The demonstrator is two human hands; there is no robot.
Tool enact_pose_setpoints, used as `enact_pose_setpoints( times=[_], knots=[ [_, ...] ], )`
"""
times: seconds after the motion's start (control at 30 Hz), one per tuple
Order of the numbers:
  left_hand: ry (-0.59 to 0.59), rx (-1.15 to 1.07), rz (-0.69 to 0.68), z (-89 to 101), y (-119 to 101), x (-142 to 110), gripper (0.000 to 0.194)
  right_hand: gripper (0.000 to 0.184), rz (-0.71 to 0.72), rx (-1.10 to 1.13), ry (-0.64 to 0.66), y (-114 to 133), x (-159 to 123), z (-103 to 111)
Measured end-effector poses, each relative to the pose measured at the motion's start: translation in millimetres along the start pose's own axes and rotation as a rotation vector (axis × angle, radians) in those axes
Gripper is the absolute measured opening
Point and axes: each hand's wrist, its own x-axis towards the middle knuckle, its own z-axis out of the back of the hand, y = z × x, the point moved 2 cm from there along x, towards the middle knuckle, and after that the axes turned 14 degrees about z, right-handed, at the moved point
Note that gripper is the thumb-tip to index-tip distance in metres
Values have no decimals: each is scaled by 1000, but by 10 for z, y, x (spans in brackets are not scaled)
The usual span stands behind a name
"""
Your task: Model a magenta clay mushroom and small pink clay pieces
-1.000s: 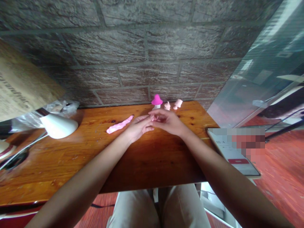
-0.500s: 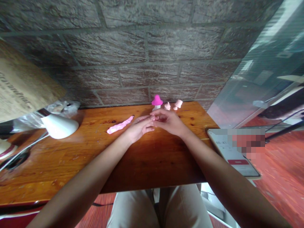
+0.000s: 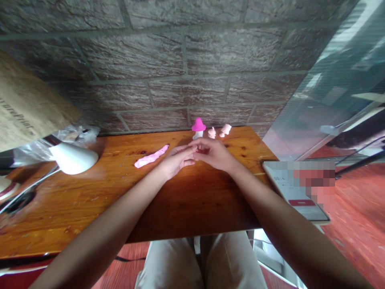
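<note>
My left hand [image 3: 178,161] and my right hand [image 3: 214,153] meet above the wooden table [image 3: 192,208], fingertips touching. Between them they pinch a small piece of pink clay [image 3: 195,149], mostly hidden by the fingers. Just behind my hands stands a mushroom-like figure with a bright pink cap [image 3: 198,125] and a white stem. To its right sit two small pale pink clay shapes, a lower one [image 3: 211,133] and a blockier one [image 3: 225,130]. A long, crinkled pink strip [image 3: 151,156], seemingly wrapped clay, lies left of my left hand.
A white lamp-like base [image 3: 73,157] with a cable, a brown paper shade with print [image 3: 30,108] and clear plastic wrapping [image 3: 81,134] occupy the left. A phone or tablet [image 3: 296,192] lies at the table's right edge. A stone-block wall [image 3: 162,56] rises behind; a glass panel stands right.
The view has shifted slightly. My hands stay together in nearly the same place, with only small finger movement around the piece of clay. The things on the table have not moved.
</note>
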Motion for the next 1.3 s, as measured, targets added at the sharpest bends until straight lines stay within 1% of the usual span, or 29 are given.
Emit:
enact_pose_setpoints(
  times=[0.13,0.23,0.4,0.6,0.8,0.9,1.0,1.23,1.3],
  knots=[
    [55,-50,22,-7,-26,-17,31,28,-12,68,-50,1,1,10],
    [83,-56,45,-15,-36,-33,30,32,-30,115,-61,6,2,7],
    [70,-52,7,-26,-35,-37,30,32,-12,90,-60,31,13,-8],
    [50,-48,21,-22,-22,-19,28,25,15,65,-70,6,6,-9],
    [43,-19,0,-24,-33,-26,34,28,-8,41,-70,-17,3,-4],
    [14,34,-9,-17,-31,-24,35,28,40,42,-56,-41,0,-4],
    [-17,79,-45,-1,-20,-14,40,31,90,5,-40,-69,-11,-11],
    [-48,136,-78,-1,5,12,41,28,91,-173,-48,-75,-23,3],
    [-48,138,-91,1,5,16,41,24,96,-215,-38,-56,-16,12]
  ],
)
